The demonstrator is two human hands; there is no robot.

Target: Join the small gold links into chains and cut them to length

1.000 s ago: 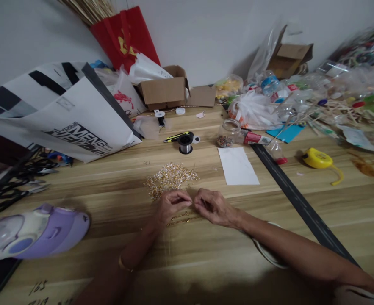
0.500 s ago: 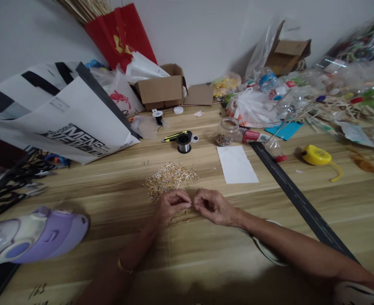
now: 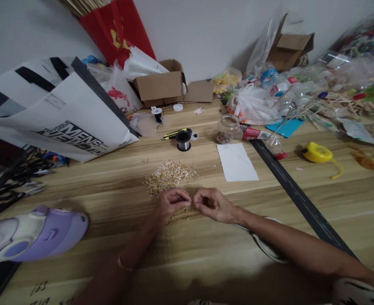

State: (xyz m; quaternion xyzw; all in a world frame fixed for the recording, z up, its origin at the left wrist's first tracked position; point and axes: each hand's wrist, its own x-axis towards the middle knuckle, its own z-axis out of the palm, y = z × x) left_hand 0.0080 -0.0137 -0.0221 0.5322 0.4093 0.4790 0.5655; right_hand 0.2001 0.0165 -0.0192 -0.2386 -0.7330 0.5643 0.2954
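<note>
My left hand (image 3: 173, 204) and my right hand (image 3: 214, 206) meet fingertip to fingertip low over the table, each in a pinch. Whatever lies between the fingers is too small to make out. Just beyond my left hand spreads a loose heap of small gold and silver pieces (image 3: 169, 174), part of it hidden by the hand. Under and just in front of the hands, thin gold chains (image 3: 184, 219) lie on the wood. A spool of silvery wire (image 3: 184, 143) stands upright beyond the heap.
Beyond my right hand lies a white sheet (image 3: 238, 162), with a jar of beads (image 3: 223, 129) behind it. A yellow tape measure (image 3: 317, 152) is at right. Scissors (image 3: 13, 192) and a purple appliance (image 3: 51, 235) sit at left, below a large paper bag (image 3: 78, 114). Plastic bottles crowd the back right.
The hands stay pinched together in nearly the same place. The whole view has shifted slightly; nothing on the table has visibly moved.
</note>
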